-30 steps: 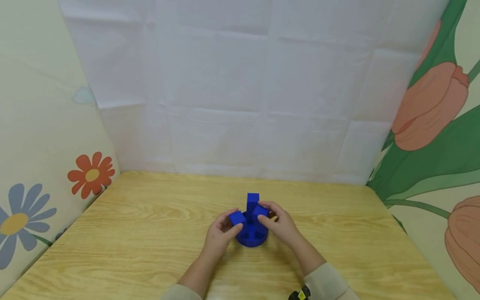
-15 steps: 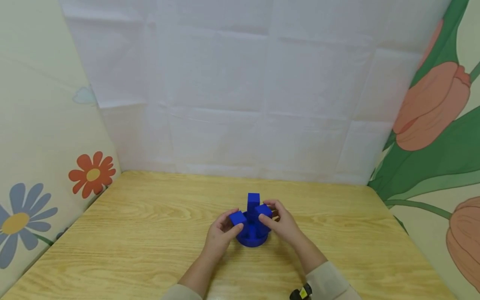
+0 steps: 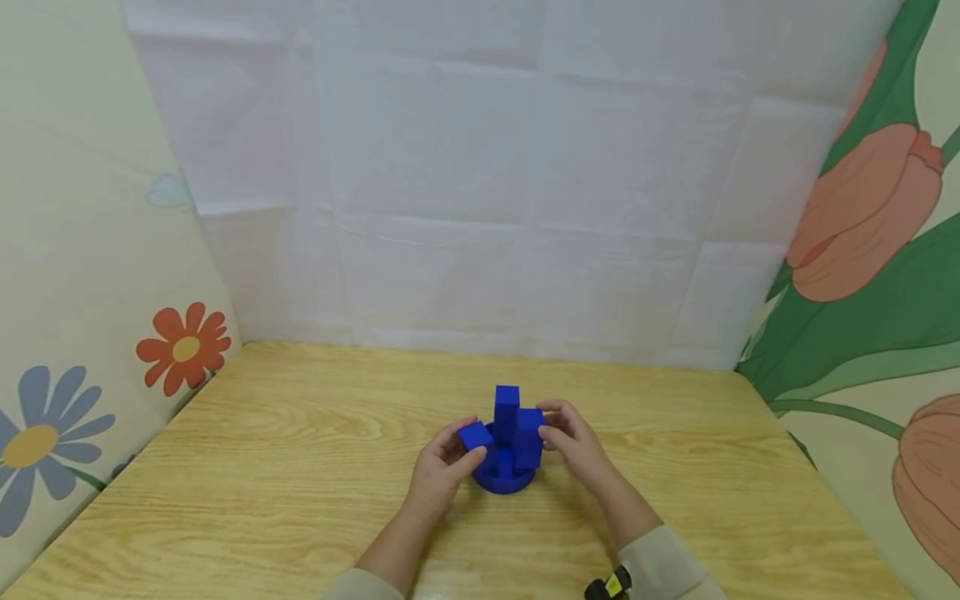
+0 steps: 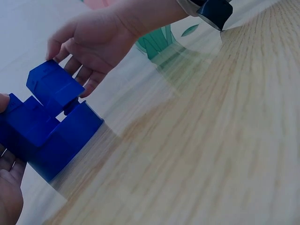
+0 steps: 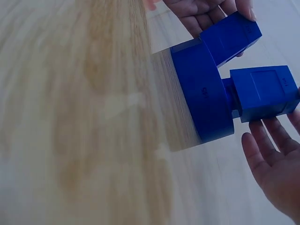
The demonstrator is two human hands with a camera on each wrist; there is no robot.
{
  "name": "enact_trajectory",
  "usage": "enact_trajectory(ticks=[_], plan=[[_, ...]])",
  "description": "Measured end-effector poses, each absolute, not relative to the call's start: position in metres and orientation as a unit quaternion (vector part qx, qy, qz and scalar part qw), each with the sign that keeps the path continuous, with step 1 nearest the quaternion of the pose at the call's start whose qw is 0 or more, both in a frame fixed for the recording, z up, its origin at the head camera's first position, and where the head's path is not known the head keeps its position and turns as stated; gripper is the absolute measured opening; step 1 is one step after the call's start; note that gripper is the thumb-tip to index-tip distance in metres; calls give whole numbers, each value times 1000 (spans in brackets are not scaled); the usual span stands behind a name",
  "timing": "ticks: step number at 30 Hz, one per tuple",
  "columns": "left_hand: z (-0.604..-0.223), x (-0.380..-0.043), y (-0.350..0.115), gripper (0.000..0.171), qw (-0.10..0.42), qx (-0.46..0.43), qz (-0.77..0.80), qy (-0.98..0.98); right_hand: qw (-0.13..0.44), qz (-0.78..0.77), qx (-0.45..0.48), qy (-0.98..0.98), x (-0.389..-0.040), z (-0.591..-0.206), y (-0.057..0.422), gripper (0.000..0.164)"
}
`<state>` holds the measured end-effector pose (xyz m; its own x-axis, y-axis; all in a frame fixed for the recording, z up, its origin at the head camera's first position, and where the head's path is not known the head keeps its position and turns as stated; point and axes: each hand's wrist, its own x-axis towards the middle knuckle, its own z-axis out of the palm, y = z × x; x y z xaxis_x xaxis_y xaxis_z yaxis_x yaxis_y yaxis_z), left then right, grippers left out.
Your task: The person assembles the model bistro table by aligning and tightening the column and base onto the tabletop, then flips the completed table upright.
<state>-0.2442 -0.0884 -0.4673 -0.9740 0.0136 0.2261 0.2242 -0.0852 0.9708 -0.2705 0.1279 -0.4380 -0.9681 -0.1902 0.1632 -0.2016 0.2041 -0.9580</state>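
Observation:
A round blue base (image 3: 504, 482) sits on the table with three blue rectangular blocks standing up from it. My left hand (image 3: 441, 467) pinches the left block (image 3: 477, 437), thumb on the near side; that block leans outward and is seated in the base in the right wrist view. The right block (image 3: 528, 437) is between the thumb and fingers of my right hand (image 3: 576, 442). A narrow connecting part shows between this block (image 5: 261, 91) and the base (image 5: 201, 91) in the right wrist view. The back block (image 3: 507, 404) stands upright, untouched.
The wood-grain table (image 3: 300, 433) runs back to a white sheet (image 3: 450, 167). Flower-patterned panels stand at the left and right. A black strap-on device (image 3: 609, 585) is at my right wrist.
The right block has turned from a diagonal stance to facing the front and shifted slightly right. My right hand has moved right with it. Left hand and base look unchanged.

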Motion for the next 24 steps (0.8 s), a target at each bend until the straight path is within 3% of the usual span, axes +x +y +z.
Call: enact_trajectory(ticks=[6,13,24], plan=[[-467,-244,-88,46,73,-84,-736,-668,-22,635,149,-758,-269,-438,134,38],[-467,-244,-88,46,71,-84,-734,-670,-44,614,187,-766,-267,-437,139,53],[-468,-245,-88,46,73,-87,-737,-667,-15,606,115,-787,-269,-442,138,40]])
